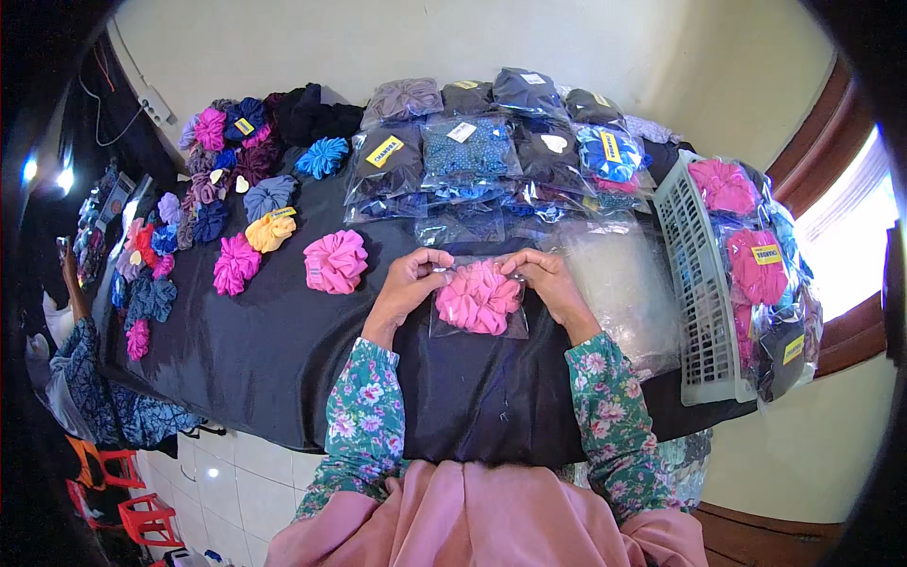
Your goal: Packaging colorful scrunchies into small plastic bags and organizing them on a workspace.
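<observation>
A pink fabric scrunchie [479, 298] lies inside a clear plastic bag [514, 329] on the black tablecloth before me. My left hand [411, 283] pinches the bag's upper left corner between thumb and fingers. At the upper right corner, my right hand [544, 278] grips the bag the same way. To the left lies a loose pink scrunchie [336, 261] with a label. Flat empty clear bags [616, 283] are stacked beside my right hand.
Bagged scrunchies [471, 147] are piled at the back. A white plastic basket [701, 283] at the right holds more. Loose scrunchies [205, 177] cover the left side. At the far left another person's arm [74, 290] shows, near red plastic stools [149, 519].
</observation>
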Action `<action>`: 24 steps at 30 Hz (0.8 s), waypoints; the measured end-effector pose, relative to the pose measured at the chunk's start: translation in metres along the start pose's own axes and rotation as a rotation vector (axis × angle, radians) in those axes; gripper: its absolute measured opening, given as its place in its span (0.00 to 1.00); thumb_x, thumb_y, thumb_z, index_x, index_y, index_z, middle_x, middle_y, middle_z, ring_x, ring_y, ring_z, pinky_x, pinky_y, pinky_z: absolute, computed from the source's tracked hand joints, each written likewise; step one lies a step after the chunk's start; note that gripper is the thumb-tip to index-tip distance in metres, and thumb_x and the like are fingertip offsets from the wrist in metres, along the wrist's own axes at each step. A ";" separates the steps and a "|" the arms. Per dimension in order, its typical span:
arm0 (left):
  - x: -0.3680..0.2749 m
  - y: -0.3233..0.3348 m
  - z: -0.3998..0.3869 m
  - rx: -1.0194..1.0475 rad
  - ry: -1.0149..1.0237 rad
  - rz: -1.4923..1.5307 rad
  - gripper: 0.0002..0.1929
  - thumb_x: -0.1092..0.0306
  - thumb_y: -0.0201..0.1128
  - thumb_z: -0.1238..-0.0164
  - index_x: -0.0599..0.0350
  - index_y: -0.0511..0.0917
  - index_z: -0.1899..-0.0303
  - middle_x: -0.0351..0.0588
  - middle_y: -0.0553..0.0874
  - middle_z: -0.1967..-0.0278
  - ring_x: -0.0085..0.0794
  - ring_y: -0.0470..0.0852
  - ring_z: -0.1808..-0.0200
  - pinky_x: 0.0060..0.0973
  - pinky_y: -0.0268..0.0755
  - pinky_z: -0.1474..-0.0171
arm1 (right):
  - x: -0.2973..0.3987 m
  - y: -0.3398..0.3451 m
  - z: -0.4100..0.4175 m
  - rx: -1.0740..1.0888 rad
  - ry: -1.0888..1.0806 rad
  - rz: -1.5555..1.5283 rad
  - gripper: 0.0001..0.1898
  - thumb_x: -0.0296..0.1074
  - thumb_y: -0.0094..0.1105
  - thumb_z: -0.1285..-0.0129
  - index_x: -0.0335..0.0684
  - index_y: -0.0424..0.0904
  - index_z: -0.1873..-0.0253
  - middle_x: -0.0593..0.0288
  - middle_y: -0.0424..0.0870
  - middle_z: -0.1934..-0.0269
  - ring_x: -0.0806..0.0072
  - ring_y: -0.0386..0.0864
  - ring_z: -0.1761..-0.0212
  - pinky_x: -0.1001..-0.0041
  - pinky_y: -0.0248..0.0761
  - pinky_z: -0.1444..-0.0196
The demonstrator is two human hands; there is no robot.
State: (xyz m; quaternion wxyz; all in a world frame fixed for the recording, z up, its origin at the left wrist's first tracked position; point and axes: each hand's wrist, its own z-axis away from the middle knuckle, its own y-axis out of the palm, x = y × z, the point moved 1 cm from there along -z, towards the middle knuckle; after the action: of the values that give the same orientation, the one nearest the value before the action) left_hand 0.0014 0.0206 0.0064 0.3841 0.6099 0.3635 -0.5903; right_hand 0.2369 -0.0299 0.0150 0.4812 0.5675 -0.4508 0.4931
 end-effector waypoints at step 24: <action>-0.012 0.011 0.000 -0.094 0.121 0.082 0.21 0.82 0.62 0.43 0.59 0.74 0.45 0.38 0.80 0.57 0.20 0.79 0.56 0.18 0.71 0.50 | 0.004 -0.001 0.002 -0.163 -0.057 -0.113 0.25 0.24 0.60 0.40 0.37 0.69 0.37 0.66 0.81 0.64 0.82 0.76 0.62 0.80 0.69 0.57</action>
State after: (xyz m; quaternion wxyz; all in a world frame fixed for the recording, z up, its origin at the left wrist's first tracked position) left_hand 0.0104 0.0156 0.0188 0.4137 0.6401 0.3880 -0.5183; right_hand 0.2382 -0.0314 0.0185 0.5399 0.5648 -0.4699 0.4107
